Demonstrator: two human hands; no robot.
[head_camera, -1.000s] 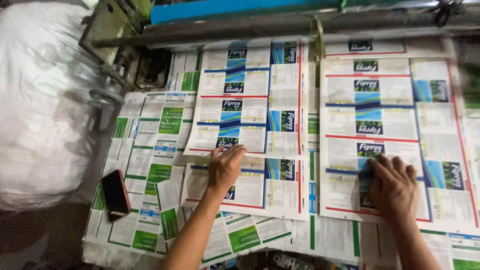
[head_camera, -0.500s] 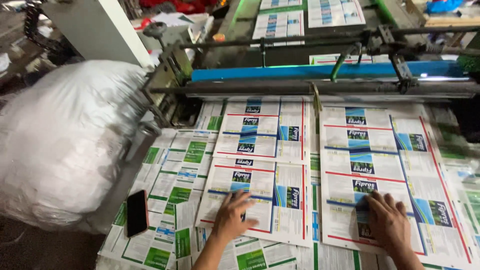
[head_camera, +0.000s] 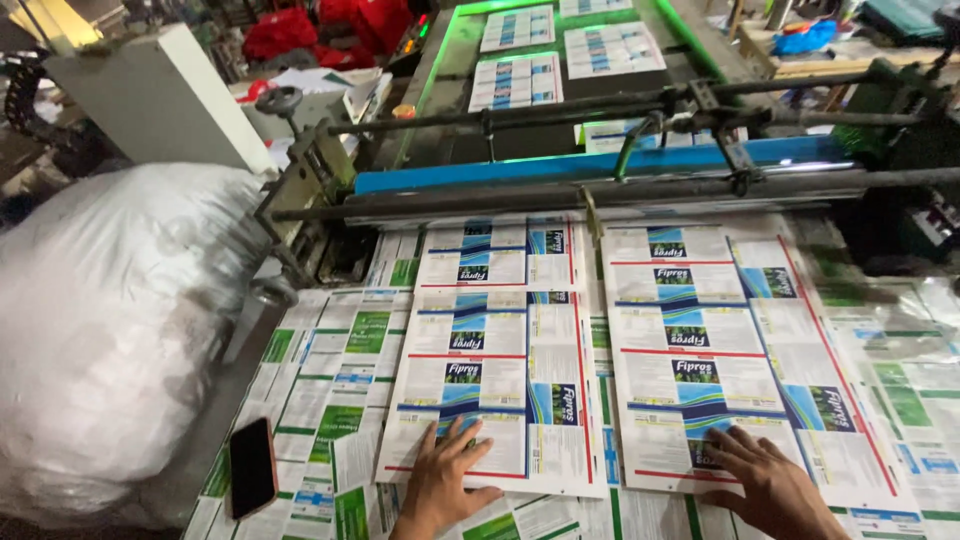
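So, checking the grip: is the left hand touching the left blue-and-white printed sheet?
Touching. The head view shows the left hand pressed flat on the left printed sheet, fingers spread.

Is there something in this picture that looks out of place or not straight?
A dark phone lies on the green printed sheets near the left hand; it is the only thing there that is not paper. The right blue sheet under the right hand sits slightly skewed.
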